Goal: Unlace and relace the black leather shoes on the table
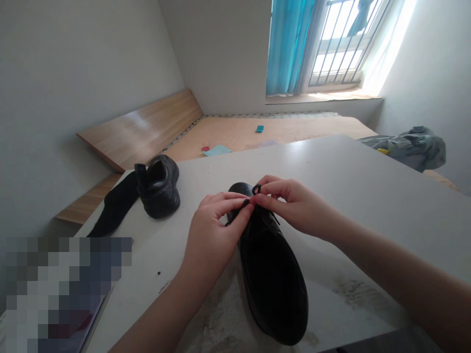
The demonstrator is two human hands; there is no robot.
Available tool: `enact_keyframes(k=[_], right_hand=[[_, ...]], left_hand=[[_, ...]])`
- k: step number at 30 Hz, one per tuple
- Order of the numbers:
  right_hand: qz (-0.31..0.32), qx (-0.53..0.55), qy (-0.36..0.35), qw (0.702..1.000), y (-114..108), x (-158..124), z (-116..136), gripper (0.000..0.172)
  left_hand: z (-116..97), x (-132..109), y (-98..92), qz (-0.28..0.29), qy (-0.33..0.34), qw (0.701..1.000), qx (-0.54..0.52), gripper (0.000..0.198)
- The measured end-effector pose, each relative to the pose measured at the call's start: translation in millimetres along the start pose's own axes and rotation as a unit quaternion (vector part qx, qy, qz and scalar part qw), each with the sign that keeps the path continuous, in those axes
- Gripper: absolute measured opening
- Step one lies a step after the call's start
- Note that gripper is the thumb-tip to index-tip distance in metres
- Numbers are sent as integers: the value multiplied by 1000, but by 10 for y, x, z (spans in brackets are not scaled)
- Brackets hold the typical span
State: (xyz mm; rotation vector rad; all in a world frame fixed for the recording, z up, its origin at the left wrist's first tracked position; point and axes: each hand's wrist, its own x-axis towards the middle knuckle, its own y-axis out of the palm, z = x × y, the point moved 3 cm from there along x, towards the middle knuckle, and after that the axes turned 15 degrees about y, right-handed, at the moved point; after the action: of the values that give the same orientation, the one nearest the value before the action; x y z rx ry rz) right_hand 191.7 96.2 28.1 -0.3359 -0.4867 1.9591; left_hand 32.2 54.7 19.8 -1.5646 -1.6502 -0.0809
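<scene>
A black lace-up shoe rests on the white table, its heel toward me and its toe pointing away. Over its lacing, my left hand pinches a black shoelace between thumb and forefinger. Close beside it, my right hand is closed on a small loop of the same lace. The fingertips of both hands nearly meet above the tongue. My fingers partly cover the toe and eyelets. Farther left stands a second black shoe, apart from both hands.
A black sock-like cloth lies at the table's left edge. A blurred-out patch covers the lower left. Beyond the table is a bed with small coloured items. Grey-green fabric is heaped at the right.
</scene>
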Motion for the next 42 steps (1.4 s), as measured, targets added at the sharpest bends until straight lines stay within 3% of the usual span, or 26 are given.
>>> enact_keyframes(k=[3, 6, 9, 17, 22, 29, 34, 38, 42], right_hand=[[1, 9, 2, 1000, 6, 5, -16, 29], [31, 41, 20, 998, 5, 18, -41, 26], [76, 66, 45, 994, -15, 22, -58, 24], [134, 132, 86, 978, -13, 14, -127, 25], [141, 29, 72, 987, -23, 28, -145, 31], [54, -98, -26, 993, -1, -27, -6, 26], [6, -161, -80, 984, 0, -69, 58, 26], [-25, -174, -88, 980, -8, -72, 64, 25], [-15, -161, -76, 984, -11, -69, 61, 26]], left_hand=[[46, 11, 25, -20, -69, 993, -94, 14], [96, 26, 81, -30, -154, 959, -238, 15], [107, 36, 120, -30, -174, 936, -303, 18], [95, -1, 152, -9, -128, 940, -316, 26], [59, 36, 87, 27, -129, 968, -212, 30], [-6, 61, 87, 87, -21, 993, -75, 22], [28, 55, 97, 58, -60, 995, -58, 27], [63, 51, 60, -5, -106, 991, -78, 28], [59, 46, 82, -38, -121, 979, -161, 25]])
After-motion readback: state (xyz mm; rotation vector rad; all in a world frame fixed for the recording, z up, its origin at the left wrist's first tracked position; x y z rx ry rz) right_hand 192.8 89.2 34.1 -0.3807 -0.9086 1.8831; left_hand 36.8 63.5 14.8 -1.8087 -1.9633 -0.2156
